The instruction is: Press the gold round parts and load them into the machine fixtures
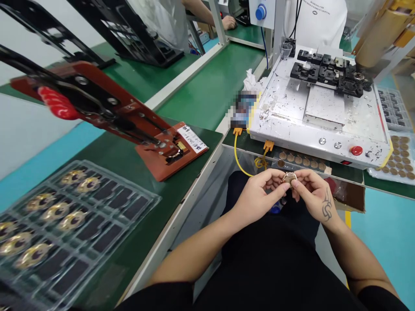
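In front of my body, my left hand (257,194) and my right hand (314,192) hold a small round gold-coloured metal part (288,176), which looks like a watch case. Thumbs and fingertips of both hands pinch its opposite sides. Fingers cover much of its edge, and its fine detail is too small to tell. Several gold metal parts (89,184) lie in the clear compartment tray (152,199) on the green table to the left. Beyond my hands, a row of round brown discs (298,160) lies along the bench edge.
A white machine (292,125) with black fixtures (327,71) and a red button (356,150) stands ahead. A brown press (152,160) with a red handle (58,103) rises at left. Yellow cables (238,155) hang nearby. More discs (400,155) lie at right; a co-worker's hand (228,22) shows behind.
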Tool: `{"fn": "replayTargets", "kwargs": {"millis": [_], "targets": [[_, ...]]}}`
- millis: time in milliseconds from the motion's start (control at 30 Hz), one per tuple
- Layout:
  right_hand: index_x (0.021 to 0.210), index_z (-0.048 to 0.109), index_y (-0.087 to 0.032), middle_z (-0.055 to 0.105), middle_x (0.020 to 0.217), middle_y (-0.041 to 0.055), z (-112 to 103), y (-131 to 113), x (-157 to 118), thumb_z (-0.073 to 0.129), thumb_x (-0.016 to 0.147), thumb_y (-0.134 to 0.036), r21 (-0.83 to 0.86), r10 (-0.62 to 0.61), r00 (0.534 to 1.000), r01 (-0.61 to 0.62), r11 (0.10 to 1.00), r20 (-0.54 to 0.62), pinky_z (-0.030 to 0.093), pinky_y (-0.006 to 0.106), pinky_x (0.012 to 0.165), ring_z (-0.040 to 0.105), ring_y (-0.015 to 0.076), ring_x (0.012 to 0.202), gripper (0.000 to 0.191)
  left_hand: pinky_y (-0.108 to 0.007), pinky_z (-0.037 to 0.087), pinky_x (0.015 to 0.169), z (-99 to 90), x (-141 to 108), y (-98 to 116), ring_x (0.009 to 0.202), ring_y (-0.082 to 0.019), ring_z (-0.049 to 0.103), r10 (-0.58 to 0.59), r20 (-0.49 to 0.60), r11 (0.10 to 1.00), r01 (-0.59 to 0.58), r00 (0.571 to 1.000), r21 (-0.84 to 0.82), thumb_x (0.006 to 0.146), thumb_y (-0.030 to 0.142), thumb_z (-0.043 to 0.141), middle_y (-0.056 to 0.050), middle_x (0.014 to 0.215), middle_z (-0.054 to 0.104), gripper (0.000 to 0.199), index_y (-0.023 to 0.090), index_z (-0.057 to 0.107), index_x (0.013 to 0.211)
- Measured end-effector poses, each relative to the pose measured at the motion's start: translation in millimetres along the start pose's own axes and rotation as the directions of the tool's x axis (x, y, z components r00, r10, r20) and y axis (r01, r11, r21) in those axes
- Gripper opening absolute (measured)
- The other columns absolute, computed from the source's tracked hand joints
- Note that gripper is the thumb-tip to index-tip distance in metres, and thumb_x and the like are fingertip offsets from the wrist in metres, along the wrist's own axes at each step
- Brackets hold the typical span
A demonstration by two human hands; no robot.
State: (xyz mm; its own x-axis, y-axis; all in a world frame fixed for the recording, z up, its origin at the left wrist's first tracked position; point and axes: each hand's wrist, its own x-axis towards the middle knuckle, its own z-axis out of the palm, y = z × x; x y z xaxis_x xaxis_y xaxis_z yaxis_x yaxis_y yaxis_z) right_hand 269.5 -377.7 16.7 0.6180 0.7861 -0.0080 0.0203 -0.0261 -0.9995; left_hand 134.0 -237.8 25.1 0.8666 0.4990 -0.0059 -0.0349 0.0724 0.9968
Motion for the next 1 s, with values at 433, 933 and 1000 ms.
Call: {"fn": "replayTargets", "kwargs": {"millis": [433, 933, 1000], "targets": [[0.103, 0.073, -0.023, 0.074, 0.082, 0.0022, 7, -4, -2, 0.079, 0.098, -0.054, -0.029, 0.009, 1.000, -0.009, 1.000, -0.020, 0.058, 0.029, 0.055, 0.064, 0.0141, 0.059, 0.033, -0.026, 0.062, 0.071, 0.0, -2, 7, 0.073, -0.015, 0.072, 0.009, -0.036, 0.999, -0.008, 0.999, 0.032, 0.099, 0.038, 0.077, -0.004, 0.087, 0.077, 0.022, 0.016, 0.075, 0.101], [0.103, 0.074, -0.023, 0.073, 0.080, 0.0012, 7, -12, -5, 0.082, 0.096, -0.052, 0.054, 0.074, 0.997, -0.074, 0.996, 0.000, 0.056, 0.028, 0.050, 0.064, 0.0144, 0.056, 0.032, -0.025, 0.061, 0.067, 1.9, -5, 12, 0.072, -0.015, 0.074, -0.115, 0.013, 0.987, 0.116, 0.993, -0.112, 0.092, 0.040, 0.085, -0.003, 0.088, 0.076, 0.031, 0.017, 0.072, 0.107], [0.103, 0.074, -0.023, 0.073, 0.079, 0.0011, 7, -13, -6, 0.082, 0.096, -0.052, 0.054, 0.064, 0.998, -0.064, 0.997, -0.004, 0.056, 0.028, 0.050, 0.064, 0.0144, 0.056, 0.031, -0.024, 0.061, 0.066, 2.2, -6, 13, 0.072, -0.014, 0.074, -0.100, 0.000, 0.991, 0.100, 0.995, -0.084, 0.093, 0.039, 0.084, -0.004, 0.088, 0.076, 0.029, 0.017, 0.072, 0.107]]}}
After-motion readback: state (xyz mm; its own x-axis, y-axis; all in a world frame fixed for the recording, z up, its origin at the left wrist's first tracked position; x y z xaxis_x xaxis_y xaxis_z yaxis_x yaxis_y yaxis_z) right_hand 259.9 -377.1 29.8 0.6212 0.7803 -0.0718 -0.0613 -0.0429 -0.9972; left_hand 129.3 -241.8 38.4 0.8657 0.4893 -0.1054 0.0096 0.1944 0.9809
